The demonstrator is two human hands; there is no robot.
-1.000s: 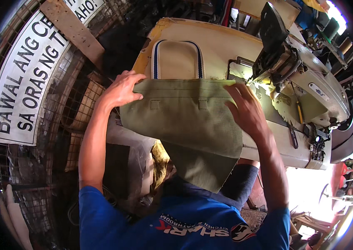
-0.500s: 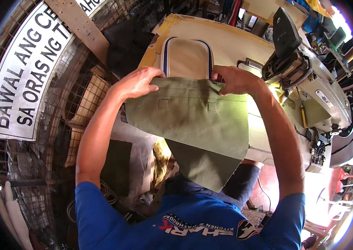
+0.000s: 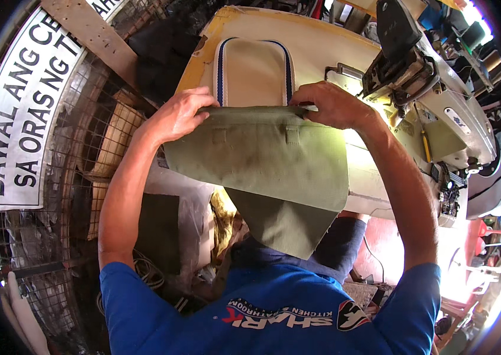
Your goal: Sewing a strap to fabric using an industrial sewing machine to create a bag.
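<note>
An olive-green cloth panel [image 3: 256, 163] lies over the front edge of the sewing table, its lower part hanging towards my lap. Two small stitched squares show near its far edge. Beyond that edge a white webbing strap [image 3: 289, 68] with a blue stripe makes an upside-down U, flat on the tabletop. My left hand [image 3: 178, 117] is closed on the cloth's far edge, left of the strap. At the right end of the same edge, my right hand [image 3: 334, 106] pinches the cloth between thumb and bent fingers. The strap's ends are hidden at the cloth's edge.
A sewing machine [image 3: 469, 130] with a lit lamp stands at the right of the cream table [image 3: 315, 44]. A yellow-handled tool [image 3: 426, 145] is beside it. Wire mesh [image 3: 79, 127] with a white sign [image 3: 17, 127] rises on the left.
The view has shifted slightly. The cloth's far edge now lies nearer its stitched squares, and more of the strap shows. Both hands still grip that edge, my left thumb drawn in closer.
</note>
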